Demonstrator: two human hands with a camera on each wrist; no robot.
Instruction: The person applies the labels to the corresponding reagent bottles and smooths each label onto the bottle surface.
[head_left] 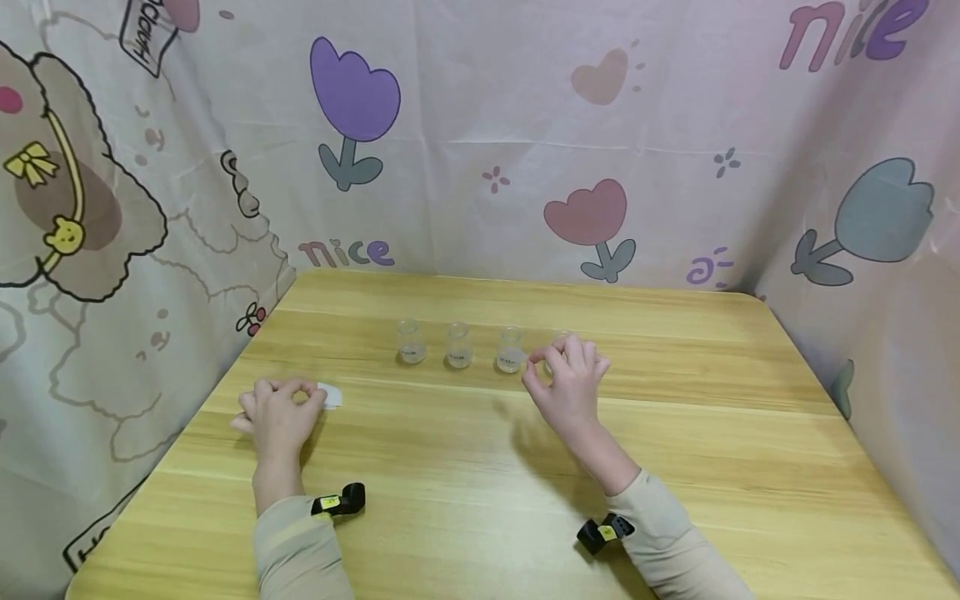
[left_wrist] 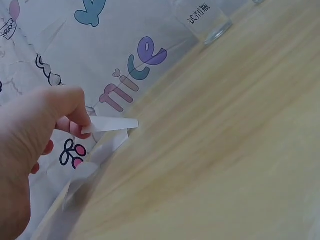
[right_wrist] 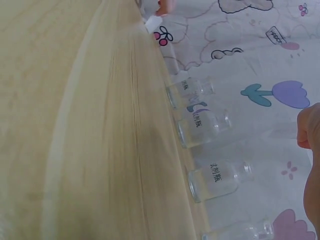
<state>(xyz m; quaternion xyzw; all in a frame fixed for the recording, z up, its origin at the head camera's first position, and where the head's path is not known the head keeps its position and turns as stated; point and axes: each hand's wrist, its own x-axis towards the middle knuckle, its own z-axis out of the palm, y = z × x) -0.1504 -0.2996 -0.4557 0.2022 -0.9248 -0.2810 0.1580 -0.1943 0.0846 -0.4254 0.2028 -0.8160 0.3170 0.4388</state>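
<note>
My left hand (head_left: 281, 421) is at the left of the table, pinching a white paper slip (left_wrist: 114, 124) between thumb and fingers. More white paper (left_wrist: 107, 150) lies just below it at the table. Several small clear glass bottles with dark lettering stand upright in a row, among them the leftmost bottle (head_left: 410, 343), a second bottle (head_left: 459, 347) and a third bottle (head_left: 511, 350). My right hand (head_left: 567, 385) overlaps the rightmost bottle (right_wrist: 237, 232) in the head view. Its thumb and forefinger meet, pinching a faint pale strip (right_wrist: 281, 131).
The wooden table (head_left: 450, 467) reaches back to a printed curtain (head_left: 480, 100), which also hangs at both sides. A black wrist camera (head_left: 341, 500) sits on my left sleeve, and another wrist camera (head_left: 603, 532) on my right sleeve.
</note>
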